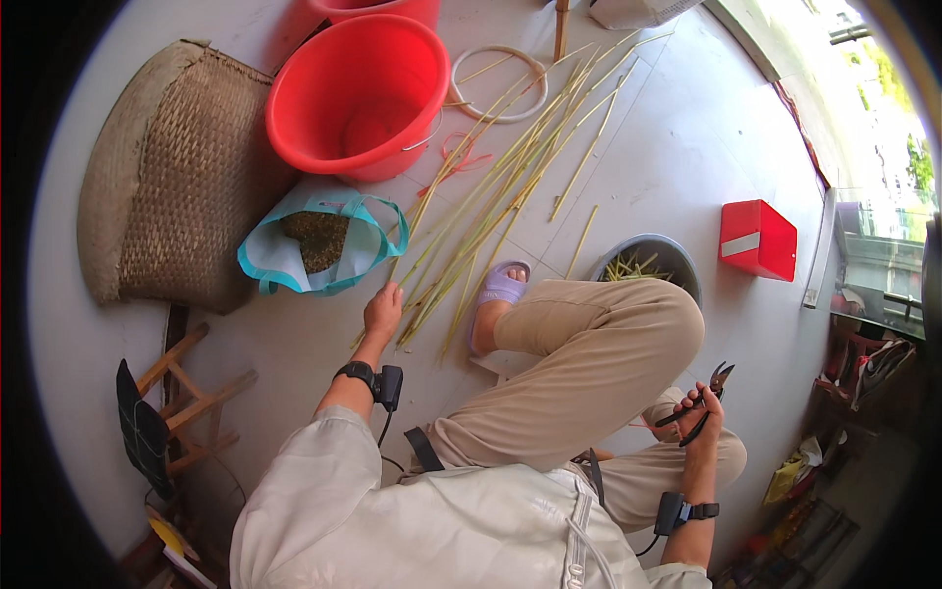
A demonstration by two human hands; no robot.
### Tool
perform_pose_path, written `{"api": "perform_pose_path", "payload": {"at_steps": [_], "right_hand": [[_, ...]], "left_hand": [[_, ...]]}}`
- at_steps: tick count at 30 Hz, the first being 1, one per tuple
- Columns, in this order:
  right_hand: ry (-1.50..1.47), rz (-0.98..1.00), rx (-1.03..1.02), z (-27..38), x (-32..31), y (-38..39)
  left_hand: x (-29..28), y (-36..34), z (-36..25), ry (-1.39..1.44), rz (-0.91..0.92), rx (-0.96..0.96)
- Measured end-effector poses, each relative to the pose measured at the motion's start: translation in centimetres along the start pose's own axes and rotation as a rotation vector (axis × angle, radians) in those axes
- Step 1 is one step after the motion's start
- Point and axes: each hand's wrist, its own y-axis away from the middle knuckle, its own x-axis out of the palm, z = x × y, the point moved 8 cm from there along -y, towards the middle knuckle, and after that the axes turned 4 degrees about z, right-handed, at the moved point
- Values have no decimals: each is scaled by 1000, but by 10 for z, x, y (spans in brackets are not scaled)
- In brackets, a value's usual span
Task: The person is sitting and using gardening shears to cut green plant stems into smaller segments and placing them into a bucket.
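By the stalks (510,188), the left hand (384,312) stretches forward; the right hand (705,414) holds shears (720,378).

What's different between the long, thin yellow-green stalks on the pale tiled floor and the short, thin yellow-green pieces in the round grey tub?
The long, thin yellow-green stalks stretch across the pale tiled floor, while the short, thin yellow-green pieces sit inside the round grey tub. The stalks lie mostly in one direction, loosely fanned; the pieces point every which way. Both are slim and similarly coloured.
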Motion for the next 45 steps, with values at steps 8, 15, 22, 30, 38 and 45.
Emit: {"api": "perform_pose_path", "payload": {"at_steps": [8,15,22,30,38,45], "right_hand": [[-28,-15,67,-17,-3,-5],[-59,9,94,-19,2,-5],[-54,-31,80,-22,-16,-6],[-59,-92,108,-26,-31,-4],[-59,-90,134,-29,-11,-8],[-105,-29,147,-40,-18,-15]], "left_hand": [[33,-6,43,274,189,-176],[71,7,65,575,514,-465],[55,-25,22,15,207,-153],[84,-42,-1,-224,329,-351],[107,-57,25,11,423,-344],[90,-55,34,648,552,-538]]}}
